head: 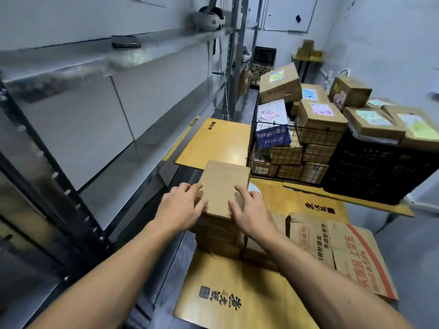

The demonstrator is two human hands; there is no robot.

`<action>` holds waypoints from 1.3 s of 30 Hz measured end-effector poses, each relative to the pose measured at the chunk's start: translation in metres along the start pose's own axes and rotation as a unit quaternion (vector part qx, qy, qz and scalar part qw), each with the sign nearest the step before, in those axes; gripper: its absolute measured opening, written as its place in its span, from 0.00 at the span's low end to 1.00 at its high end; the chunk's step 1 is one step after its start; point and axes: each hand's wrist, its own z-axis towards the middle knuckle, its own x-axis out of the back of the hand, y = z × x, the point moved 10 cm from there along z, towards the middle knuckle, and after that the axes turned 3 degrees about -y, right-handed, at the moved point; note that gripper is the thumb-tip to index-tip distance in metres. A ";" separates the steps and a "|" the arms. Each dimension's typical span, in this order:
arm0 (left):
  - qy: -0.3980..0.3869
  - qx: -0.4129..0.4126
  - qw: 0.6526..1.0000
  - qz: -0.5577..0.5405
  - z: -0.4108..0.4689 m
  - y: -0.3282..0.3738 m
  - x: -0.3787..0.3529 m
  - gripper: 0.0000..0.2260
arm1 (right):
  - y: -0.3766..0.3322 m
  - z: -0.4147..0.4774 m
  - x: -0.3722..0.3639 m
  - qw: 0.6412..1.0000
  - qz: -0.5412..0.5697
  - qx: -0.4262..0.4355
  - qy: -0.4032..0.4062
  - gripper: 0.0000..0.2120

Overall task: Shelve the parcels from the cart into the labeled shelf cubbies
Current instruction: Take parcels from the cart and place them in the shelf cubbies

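Observation:
A plain brown cardboard parcel point(223, 186) lies on top of a short stack of brown boxes point(218, 236) on the floor in front of me. My left hand point(181, 204) grips its left edge, fingers curled over the top. My right hand point(249, 211) holds the right edge, fingers spread on the lid. Beyond it, a black wire cart point(268, 148) is piled with taped parcels carrying coloured labels. The metal shelf unit point(99, 110) with divided cubbies runs along my left side.
Flattened yellow and brown cardboard sheets point(237, 293) cover the floor. A black plastic crate point(375, 172) with more boxes on top stands right of the cart. A headset point(209, 19) and a dark flat object point(126, 41) lie on the upper shelf. More boxes sit at the back.

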 end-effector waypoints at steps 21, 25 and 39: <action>0.114 0.152 0.896 -0.401 -0.053 -0.016 -0.002 0.20 | 0.049 -0.009 0.002 0.867 0.499 0.012 0.022 0.15; 0.102 0.173 0.845 -0.496 -0.073 0.009 -0.020 0.22 | 0.047 -0.019 0.013 0.864 0.501 0.037 -0.032 0.15; 0.298 0.209 0.857 -0.365 -0.210 0.068 0.019 0.31 | -0.009 -0.098 0.021 0.879 0.393 0.195 -0.186 0.27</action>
